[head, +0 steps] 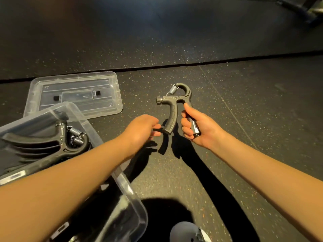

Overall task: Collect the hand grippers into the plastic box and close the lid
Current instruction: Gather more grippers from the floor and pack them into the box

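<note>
A dark grey hand gripper (172, 111) with a steel spring at its top is held upright above the floor in the middle of the view. My right hand (196, 127) is closed around its right handle. My left hand (144, 129) pinches something small and dark beside the tip of the left handle; what it is cannot be made out. The clear plastic box (83, 119) stands open at the lower left, with several black hand grippers (57, 139) stacked inside. Its clear lid (75, 94) lies flat on the floor behind the box.
The floor (227, 102) is dark speckled rubber matting with a seam running across behind the lid. A grey rounded object (187, 232) shows at the bottom edge. A dark leg stretches out under my right arm. Some dark equipment (300, 7) sits at the far top right.
</note>
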